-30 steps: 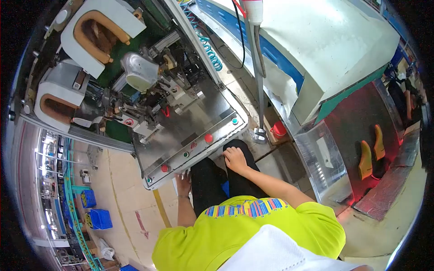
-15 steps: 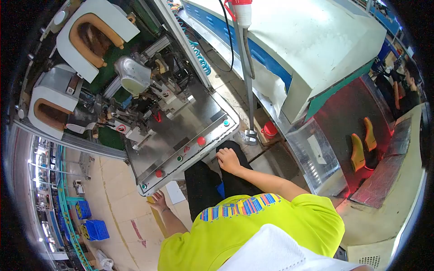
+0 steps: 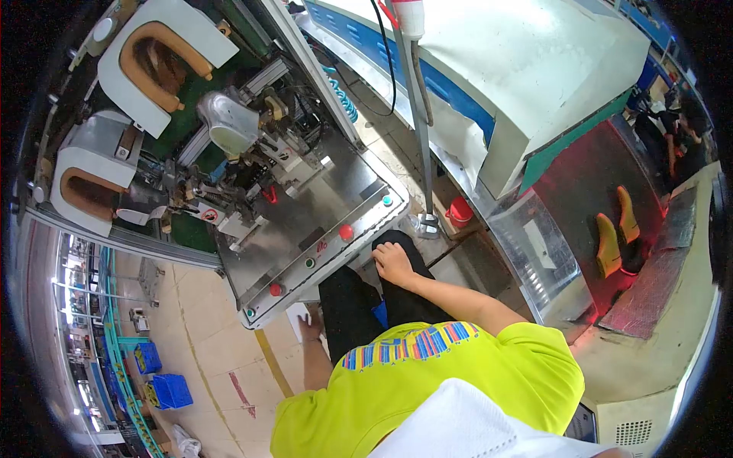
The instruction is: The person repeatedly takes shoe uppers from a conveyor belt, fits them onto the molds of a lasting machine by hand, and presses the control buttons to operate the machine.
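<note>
My right hand rests on my right knee, on black trousers, its fingers laid over the cloth and holding nothing. My left hand hangs beside my left thigh in shade, below the machine's front edge. Its fingers look loosely apart, with nothing visible in them. Behind it shows a white flat piece. In front of me stands a machine with a metal table and red and green buttons along its front rail; the red button is the nearest to my right hand.
Two U-shaped padded moulds sit at the machine's upper left. On the right, two yellowish shoe-shaped pieces stand on a red-lit surface. Blue crates are on the floor at left. A red bucket and a metal pole stand ahead.
My left hand has moved right, from the machine's front corner to beside my thigh. My right hand stays on my knee. The view has shifted slightly.
</note>
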Demonstrator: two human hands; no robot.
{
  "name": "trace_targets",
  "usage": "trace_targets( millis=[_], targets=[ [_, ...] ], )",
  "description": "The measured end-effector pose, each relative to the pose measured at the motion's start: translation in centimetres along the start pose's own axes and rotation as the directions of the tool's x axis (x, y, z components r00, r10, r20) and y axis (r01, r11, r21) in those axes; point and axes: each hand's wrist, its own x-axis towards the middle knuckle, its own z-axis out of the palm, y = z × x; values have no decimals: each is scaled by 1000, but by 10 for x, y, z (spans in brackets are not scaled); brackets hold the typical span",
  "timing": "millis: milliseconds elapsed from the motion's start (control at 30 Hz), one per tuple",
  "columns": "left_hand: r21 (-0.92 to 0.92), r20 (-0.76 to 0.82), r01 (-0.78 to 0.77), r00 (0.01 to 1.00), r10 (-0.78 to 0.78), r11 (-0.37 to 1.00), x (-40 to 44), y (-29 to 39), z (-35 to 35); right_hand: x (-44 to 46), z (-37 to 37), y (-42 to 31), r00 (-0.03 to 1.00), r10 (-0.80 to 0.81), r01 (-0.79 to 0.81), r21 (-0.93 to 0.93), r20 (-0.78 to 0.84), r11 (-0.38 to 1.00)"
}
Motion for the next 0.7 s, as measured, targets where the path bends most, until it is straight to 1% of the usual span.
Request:
trace_targets(
  millis=[33, 67, 100, 133, 167, 200, 233, 267, 400, 700],
  targets=[
    [-55, 49, 76, 996, -73, 996, 11, -10, -3, -1, 1, 0, 1000, 0, 0, 5, -6, 1000],
    [230, 194, -2, 980, -44, 973, 32, -15, -17, -1, 1, -1, 1000, -1, 2, 9, -13, 1000],
    [494, 338, -166, 941, -13, 853, 42, -20, -24, 0, 1, -1, 1000, -5, 5, 11, -27, 1000],
    [641, 471, -356, 882, 18, 680, 38, -27, -22, 0, 0, -2, 999, -10, 11, 14, -42, 1000],
    [618, 465, -308, 885, -20, 723, 41, -28, -23, 1, -1, -3, 998, -17, 18, 16, -56, 1000],
    [582, 428, -226, 902, -58, 782, 45, -28, -21, 1, -2, -4, 998, -16, 17, 18, -55, 1000],
    [521, 365, -106, 924, -109, 847, 46, -27, -16, 2, -3, -4, 998, -16, 17, 21, -54, 1000],
    [506, 341, -68, 932, -127, 860, 43, -28, -12, 2, -3, -5, 999, -16, 17, 26, -52, 1000],
    [508, 323, -55, 937, -131, 860, 36, -28, -1, 1, -1, -5, 997, -17, 19, 33, -69, 999],
    [524, 322, -63, 938, -129, 850, 29, -27, -1, 0, 0, -4, 994, -33, 38, 47, -105, 998]
  ],
)
